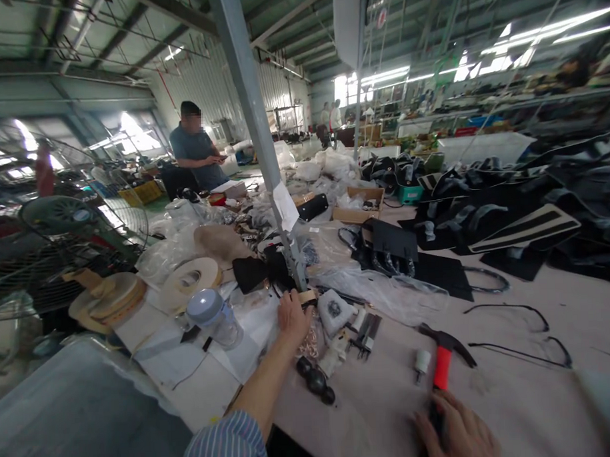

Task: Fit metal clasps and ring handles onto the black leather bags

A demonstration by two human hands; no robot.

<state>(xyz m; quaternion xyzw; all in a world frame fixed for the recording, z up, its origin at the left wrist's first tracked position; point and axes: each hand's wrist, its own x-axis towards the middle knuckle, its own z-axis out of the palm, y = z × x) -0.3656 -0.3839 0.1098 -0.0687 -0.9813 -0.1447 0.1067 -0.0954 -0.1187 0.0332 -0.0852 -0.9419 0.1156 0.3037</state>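
Observation:
My right hand is closed round the black end of a hammer with a red and black handle. The hammer lies on the table, its dark head pointing away from me. My left hand reaches to the foot of a metal post, fingers curled beside a small tan band-like piece. What those fingers grip is partly hidden. Close to it are a clear bag of copper-coloured chain, a white wrapped packet and dark round knobs. Metal pronged punches and a small white-topped tool lie between my hands.
The grey post rises from the table. Left stand a lidded plastic jar, tape rolls and a fan. Black bags, black straps and plastic wrap lie to the right and behind. A person stands beyond.

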